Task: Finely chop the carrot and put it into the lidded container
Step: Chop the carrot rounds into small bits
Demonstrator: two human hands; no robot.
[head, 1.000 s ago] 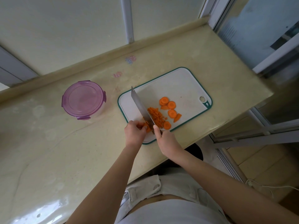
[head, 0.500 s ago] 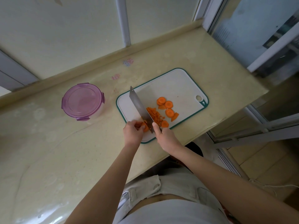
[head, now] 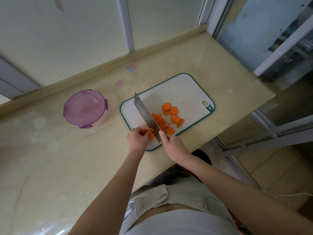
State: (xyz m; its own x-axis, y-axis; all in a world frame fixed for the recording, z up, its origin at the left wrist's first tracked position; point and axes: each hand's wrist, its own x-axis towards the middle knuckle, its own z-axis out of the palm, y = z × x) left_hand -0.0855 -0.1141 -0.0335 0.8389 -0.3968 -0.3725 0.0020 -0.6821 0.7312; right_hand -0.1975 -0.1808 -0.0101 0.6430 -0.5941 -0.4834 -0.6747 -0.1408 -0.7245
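While the right hand is gripping the knife, its handle is lying hidden under curled fingers. The left hand is pinching a carrot piece, mostly covered by blade and fingertips.

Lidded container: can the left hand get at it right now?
Probably yes: the container sits left of the left hand, nothing between them, but that hand holds a carrot piece.

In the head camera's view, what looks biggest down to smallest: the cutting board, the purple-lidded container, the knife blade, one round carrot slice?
1. cutting board
2. purple-lidded container
3. knife blade
4. round carrot slice
All sit at similar distance, so the order seems safe.
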